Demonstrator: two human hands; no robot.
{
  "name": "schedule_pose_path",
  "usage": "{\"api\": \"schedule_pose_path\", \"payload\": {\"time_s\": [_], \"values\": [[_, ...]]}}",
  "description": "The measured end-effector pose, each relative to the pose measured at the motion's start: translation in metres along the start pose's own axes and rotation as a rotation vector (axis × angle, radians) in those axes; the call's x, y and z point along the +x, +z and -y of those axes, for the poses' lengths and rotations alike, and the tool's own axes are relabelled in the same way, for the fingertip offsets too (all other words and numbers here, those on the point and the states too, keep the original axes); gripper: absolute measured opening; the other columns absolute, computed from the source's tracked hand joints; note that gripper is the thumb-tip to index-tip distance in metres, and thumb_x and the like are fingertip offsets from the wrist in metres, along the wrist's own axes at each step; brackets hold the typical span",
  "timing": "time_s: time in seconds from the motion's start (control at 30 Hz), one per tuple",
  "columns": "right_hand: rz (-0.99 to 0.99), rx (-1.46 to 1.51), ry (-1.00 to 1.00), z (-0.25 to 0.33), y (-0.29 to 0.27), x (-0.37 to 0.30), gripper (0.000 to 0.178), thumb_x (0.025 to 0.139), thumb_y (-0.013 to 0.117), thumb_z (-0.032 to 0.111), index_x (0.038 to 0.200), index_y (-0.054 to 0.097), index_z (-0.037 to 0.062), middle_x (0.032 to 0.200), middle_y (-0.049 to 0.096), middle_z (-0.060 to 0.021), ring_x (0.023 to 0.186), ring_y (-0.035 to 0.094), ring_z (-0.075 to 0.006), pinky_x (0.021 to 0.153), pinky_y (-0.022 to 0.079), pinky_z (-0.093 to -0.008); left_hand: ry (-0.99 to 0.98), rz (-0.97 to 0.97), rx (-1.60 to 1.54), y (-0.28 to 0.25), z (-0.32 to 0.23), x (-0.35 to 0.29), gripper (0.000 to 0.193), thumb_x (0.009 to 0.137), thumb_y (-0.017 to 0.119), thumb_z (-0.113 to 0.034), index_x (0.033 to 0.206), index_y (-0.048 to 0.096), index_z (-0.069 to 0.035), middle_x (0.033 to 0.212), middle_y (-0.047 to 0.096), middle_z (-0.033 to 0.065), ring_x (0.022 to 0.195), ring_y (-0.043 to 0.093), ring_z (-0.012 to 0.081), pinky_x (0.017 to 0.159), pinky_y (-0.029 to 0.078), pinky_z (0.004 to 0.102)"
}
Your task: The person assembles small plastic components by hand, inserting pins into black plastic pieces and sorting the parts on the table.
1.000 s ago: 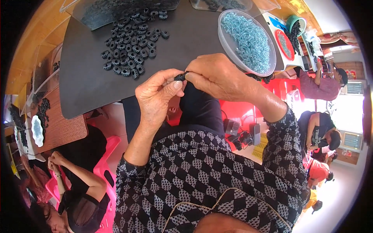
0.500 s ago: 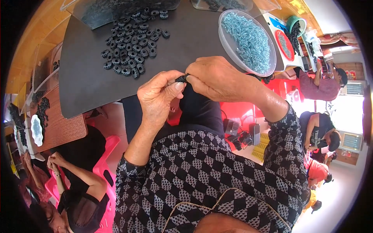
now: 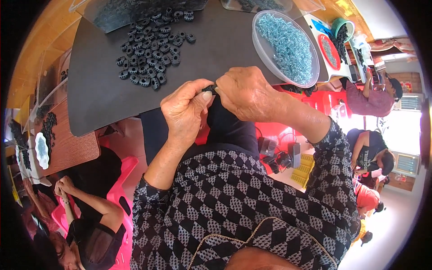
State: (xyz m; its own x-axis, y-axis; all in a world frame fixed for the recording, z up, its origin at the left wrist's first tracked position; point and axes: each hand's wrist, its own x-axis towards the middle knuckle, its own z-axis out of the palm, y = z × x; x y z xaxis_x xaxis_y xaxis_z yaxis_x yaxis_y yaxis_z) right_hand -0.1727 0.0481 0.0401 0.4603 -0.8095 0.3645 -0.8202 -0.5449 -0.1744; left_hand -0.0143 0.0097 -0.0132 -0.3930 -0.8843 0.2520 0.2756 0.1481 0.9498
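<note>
Just past the table's near edge, my left hand (image 3: 184,105) pinches a small black plastic piece (image 3: 208,89) between thumb and forefinger. My right hand (image 3: 245,92) meets it from the right, fingers closed in a pinch at the piece's right end. Whatever sits inside the right fingertips is hidden. Farther back on the dark table (image 3: 101,101) lies a loose pile of small black toothed plastic pieces (image 3: 146,56). At the right, a round clear tub (image 3: 261,56) holds a heap of tiny shiny bluish bits (image 3: 288,47), perhaps springs.
A clear bin (image 3: 117,20) of dark pieces stands along the far edge. Beyond the tub are a red dish (image 3: 330,51) and a tipped green container (image 3: 342,27). A co-worker (image 3: 92,216) sits at the left by a brown table (image 3: 76,153); more people are at the right.
My right hand has turned slightly, its knuckles rolling over and its wrist lowering a little. The left hand keeps its pinch almost in place, and less of the black piece shows.
</note>
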Motion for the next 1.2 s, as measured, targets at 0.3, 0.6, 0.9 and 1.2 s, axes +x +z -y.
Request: {"api": "schedule_pose_path", "payload": {"time_s": [0.3, 0.6, 0.9, 1.2], "values": [[0.128, 0.090, 0.093, -0.005, -0.003, 0.001, 0.014, 0.071, 0.057, 0.012, 0.072, 0.049, 0.0004, 0.065, 0.056, -0.0175, 0.061, 0.057, -0.0347, 0.056, 0.046, -0.0416, 0.005, -0.001, 0.032, 0.004, -0.002, 0.004, 0.013, 0.078, 0.062, 0.006, 0.090, 0.065, 0.004, 0.066, 0.056, 0.0001, 0.052, 0.048, 0.0039, 0.045, 0.038, 0.0173], [0.120, 0.034, 0.264, 0.008, -0.013, 0.013, 0.024, 0.075, 0.060, 0.022, 0.073, 0.052, -0.0002, 0.069, 0.059, -0.0182, 0.069, 0.059, -0.0355, 0.060, 0.047, -0.0443, -0.348, 0.010, -0.249, 0.002, -0.016, 0.014, 0.017, 0.082, 0.060, 0.001, 0.098, 0.062, 0.007, 0.077, 0.065, 0.0084, 0.061, 0.060, 0.0095, 0.057, 0.048, 0.0194], [0.016, -0.030, 0.284, 0.000, -0.001, 0.015, 0.027, 0.070, 0.068, 0.023, 0.074, 0.052, 0.0012, 0.064, 0.054, -0.0119, 0.063, 0.056, -0.0297, 0.054, 0.043, -0.0399, -0.425, 0.010, -0.336, -0.001, -0.025, 0.024, 0.014, 0.081, 0.058, 0.000, 0.090, 0.064, 0.008, 0.078, 0.066, 0.0098, 0.068, 0.061, 0.0114, 0.062, 0.048, 0.0224], [0.011, 0.028, 0.312, -0.006, -0.005, 0.017, 0.029, 0.069, 0.066, 0.027, 0.071, 0.054, -0.0003, 0.061, 0.056, -0.0147, 0.062, 0.058, -0.0321, 0.056, 0.046, -0.0411, -0.358, 0.078, -0.170, -0.008, -0.021, 0.024, 0.021, 0.088, 0.056, -0.013, 0.090, 0.064, 0.007, 0.072, 0.065, 0.0070, 0.058, 0.058, 0.0089, 0.054, 0.043, 0.0181]]}}
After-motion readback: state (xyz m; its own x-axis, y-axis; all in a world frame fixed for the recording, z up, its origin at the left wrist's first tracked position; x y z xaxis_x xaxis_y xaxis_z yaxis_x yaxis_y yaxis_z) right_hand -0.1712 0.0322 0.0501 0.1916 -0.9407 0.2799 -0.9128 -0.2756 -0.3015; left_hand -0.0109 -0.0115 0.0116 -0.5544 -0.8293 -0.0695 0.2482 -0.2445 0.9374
